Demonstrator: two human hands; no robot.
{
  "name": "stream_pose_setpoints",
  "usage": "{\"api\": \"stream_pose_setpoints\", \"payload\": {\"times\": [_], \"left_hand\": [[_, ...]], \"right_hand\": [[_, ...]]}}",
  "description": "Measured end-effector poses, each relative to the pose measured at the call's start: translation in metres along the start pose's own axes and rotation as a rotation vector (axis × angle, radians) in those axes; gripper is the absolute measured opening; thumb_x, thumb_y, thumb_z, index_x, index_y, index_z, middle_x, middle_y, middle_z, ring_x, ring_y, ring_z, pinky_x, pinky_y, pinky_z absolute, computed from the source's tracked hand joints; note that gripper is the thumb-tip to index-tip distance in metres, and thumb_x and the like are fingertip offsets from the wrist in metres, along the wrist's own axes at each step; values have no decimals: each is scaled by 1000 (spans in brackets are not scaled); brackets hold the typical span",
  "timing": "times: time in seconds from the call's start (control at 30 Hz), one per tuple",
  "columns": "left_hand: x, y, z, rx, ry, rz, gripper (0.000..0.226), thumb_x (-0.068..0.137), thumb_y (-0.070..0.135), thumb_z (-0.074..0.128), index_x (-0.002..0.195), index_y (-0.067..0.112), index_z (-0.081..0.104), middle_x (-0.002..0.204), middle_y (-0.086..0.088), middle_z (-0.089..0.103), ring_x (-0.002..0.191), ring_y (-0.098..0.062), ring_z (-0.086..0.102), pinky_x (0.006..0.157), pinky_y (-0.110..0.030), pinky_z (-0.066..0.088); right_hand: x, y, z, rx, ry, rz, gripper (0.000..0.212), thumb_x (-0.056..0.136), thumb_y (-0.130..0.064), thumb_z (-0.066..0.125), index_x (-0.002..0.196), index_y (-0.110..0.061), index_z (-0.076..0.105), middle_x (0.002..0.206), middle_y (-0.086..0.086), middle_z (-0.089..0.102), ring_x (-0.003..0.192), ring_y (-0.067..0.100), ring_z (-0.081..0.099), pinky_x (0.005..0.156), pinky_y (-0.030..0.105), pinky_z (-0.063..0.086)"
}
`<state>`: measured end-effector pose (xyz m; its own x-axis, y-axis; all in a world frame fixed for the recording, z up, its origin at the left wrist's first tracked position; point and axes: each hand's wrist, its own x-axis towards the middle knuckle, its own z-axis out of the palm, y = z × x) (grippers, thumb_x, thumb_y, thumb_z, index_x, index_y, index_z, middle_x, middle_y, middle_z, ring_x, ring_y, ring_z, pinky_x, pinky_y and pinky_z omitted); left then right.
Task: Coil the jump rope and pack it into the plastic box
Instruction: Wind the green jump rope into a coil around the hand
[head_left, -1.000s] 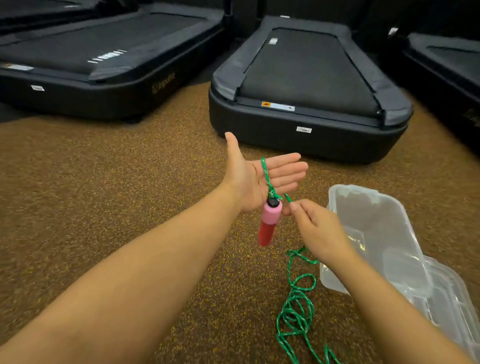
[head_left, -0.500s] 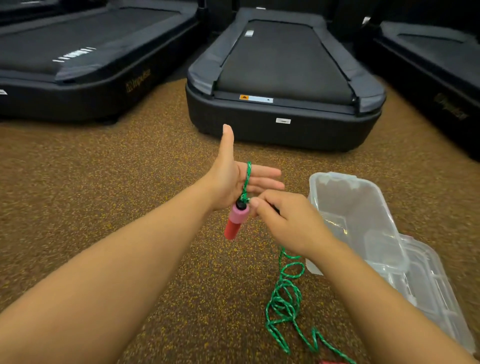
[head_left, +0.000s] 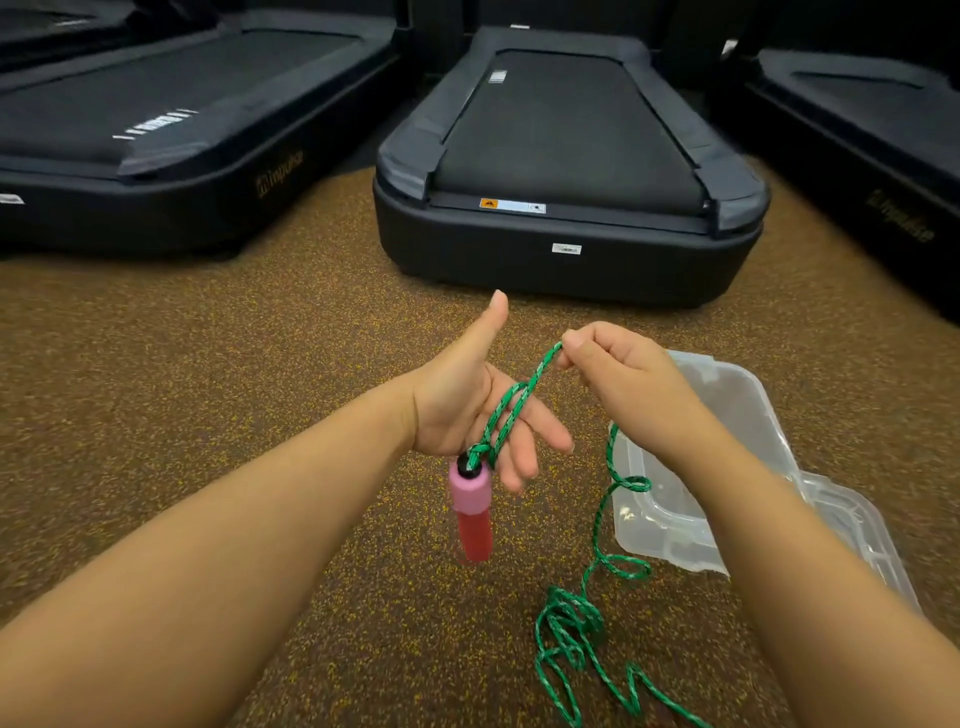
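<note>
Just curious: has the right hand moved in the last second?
Yes. The right hand rose from below the left hand's palm to above its fingers, pulling the green rope.

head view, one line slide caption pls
Right hand winds green rope across open left hand; pink handle dangles.

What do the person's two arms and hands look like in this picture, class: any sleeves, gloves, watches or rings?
Both forearms are bare up to the frame edge, with no sleeve in view. The left hand and the right hand wear no gloves, and no watch, bracelet or ring shows on them. Fingernails are short and unpainted where visible.
</note>
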<state>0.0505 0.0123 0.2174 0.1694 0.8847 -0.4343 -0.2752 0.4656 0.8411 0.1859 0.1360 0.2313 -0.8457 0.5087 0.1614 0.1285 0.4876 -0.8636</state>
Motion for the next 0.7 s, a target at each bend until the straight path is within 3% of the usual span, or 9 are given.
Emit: {"api": "stream_pose_setpoints", "payload": {"times": [0.1,0.17,0.23,0.33,0.43,0.5,0.6,0.7], "left_hand": [[-2,2,3,-58,-70,72,101,79,79,14,79,-1,76,51,-13,66,50,-27,68,72,-36,53],[-3,5,9,-74,-56,174,68,88,57,35,81,5,77,48,-7,65,44,-21,65,63,-31,53],[-1,8,13,-159,22,276,49,90,39,41,86,6,77,46,-2,64,33,-12,54,50,-25,50],[6,10,10,-315,133,367,46,97,35,38,104,4,71,52,1,64,26,-3,37,41,-20,37],[10,7,5,-326,249,391,47,101,38,34,117,4,63,67,-1,72,28,-2,35,41,-17,36],[11,6,5,-336,304,395,47,101,39,34,120,4,61,85,-6,76,38,-3,47,45,-17,45],[12,7,6,-363,354,415,47,101,38,35,121,4,59,102,-12,74,71,-17,73,61,-24,59],[13,7,2,-380,430,443,47,101,36,36,127,2,55,116,-17,69,91,-22,72,76,-29,58]], "right_hand": [[1,9,4,38,52,31,26,96,-32,50,74,-23,62,56,-10,46,48,-1,38,50,17,33],[-1,19,11,95,69,82,25,95,-31,52,76,-20,64,53,-16,51,49,-4,42,50,12,34],[-5,31,20,115,53,129,27,97,-30,50,82,-13,66,53,-14,48,47,-3,39,49,15,32],[-15,47,34,64,25,120,32,99,-31,44,75,-21,62,48,-13,43,44,0,34,49,22,27],[-22,55,45,3,21,100,33,99,-35,42,71,-28,59,46,-19,48,44,1,36,54,28,29],[-25,57,50,-56,8,97,32,99,-35,41,73,-28,58,49,-22,51,46,1,39,54,29,30],[-29,53,54,-71,-11,78,31,99,-35,42,74,-26,58,53,-22,55,51,0,42,55,31,33],[-30,47,53,-98,-54,64,30,98,-34,43,73,-27,58,52,-30,54,49,-1,44,55,28,30]]}}
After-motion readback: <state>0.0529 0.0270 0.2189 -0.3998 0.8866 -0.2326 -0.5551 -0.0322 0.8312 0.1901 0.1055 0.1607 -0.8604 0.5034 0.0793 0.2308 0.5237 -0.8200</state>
